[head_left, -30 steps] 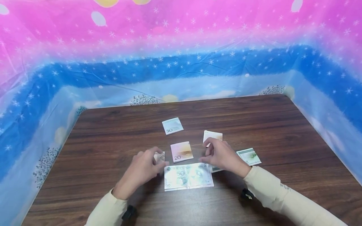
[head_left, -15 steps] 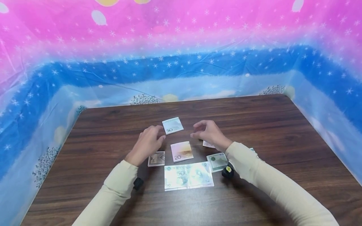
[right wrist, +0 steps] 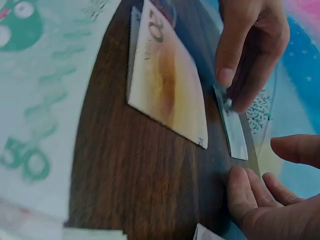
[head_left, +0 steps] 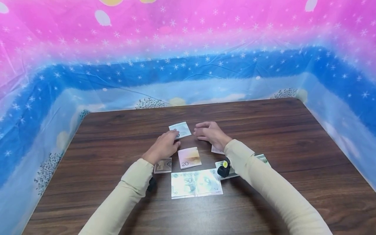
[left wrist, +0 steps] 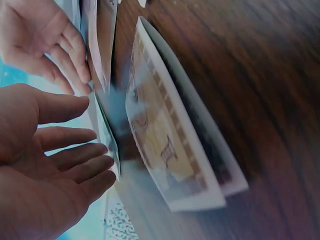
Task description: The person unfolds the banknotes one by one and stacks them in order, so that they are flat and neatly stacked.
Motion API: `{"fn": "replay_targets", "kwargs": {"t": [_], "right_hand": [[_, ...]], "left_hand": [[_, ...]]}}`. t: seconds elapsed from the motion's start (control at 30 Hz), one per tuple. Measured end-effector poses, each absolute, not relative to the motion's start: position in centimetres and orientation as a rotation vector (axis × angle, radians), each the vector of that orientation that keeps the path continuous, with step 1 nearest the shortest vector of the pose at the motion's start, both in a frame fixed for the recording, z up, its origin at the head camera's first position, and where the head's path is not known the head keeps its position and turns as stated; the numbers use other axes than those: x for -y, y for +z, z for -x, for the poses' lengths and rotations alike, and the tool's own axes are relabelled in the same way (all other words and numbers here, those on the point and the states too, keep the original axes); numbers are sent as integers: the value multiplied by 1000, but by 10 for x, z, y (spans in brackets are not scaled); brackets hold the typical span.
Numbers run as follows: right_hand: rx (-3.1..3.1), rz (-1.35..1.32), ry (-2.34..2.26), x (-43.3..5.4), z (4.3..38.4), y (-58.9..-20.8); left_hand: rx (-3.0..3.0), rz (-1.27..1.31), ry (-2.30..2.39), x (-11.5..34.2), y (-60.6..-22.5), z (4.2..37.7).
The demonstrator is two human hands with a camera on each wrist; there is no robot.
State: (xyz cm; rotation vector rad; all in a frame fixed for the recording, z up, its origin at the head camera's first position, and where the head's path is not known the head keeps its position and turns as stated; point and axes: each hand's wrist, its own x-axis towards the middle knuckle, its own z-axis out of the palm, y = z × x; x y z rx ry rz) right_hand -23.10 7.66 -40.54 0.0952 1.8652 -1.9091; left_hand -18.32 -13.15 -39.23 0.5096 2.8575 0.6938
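Note:
A pale green folded banknote [head_left: 183, 128] marked 50 lies toward the back of the table. My left hand [head_left: 163, 147] reaches over its near left corner, its fingertips on or just above the paper; contact is hard to tell. In the left wrist view that hand [left wrist: 45, 155] has loosely extended fingers with the thumb apart. Just right of the note is my right hand [head_left: 212, 134], fingers slightly bent and holding nothing; the right wrist view shows its fingertips [right wrist: 240, 187] near the note's end [right wrist: 235, 135]. A folded 20 banknote [head_left: 189, 157] lies nearer.
An unfolded, shiny 50 banknote [head_left: 196, 184] lies flat in front. Left of the 20 is a brown folded banknote [head_left: 164, 165]. My right forearm partly covers a pinkish note [head_left: 217, 150] and green notes [head_left: 264, 159]. A patterned cloth [head_left: 188, 71] borders the wooden table [head_left: 117, 130].
Both hands have moved from beside the unfolded 50 banknote to the folded 50 at the back. My left hand has come right over its corner; my right hand has shifted left toward it.

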Motion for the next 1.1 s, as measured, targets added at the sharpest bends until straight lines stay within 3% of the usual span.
{"fn": "replay_targets", "kwargs": {"t": [1.1], "right_hand": [[-1805,-282,-2016,-69,236,-404]], "left_hand": [[-2803,-512,762,108,-394,187]]}}
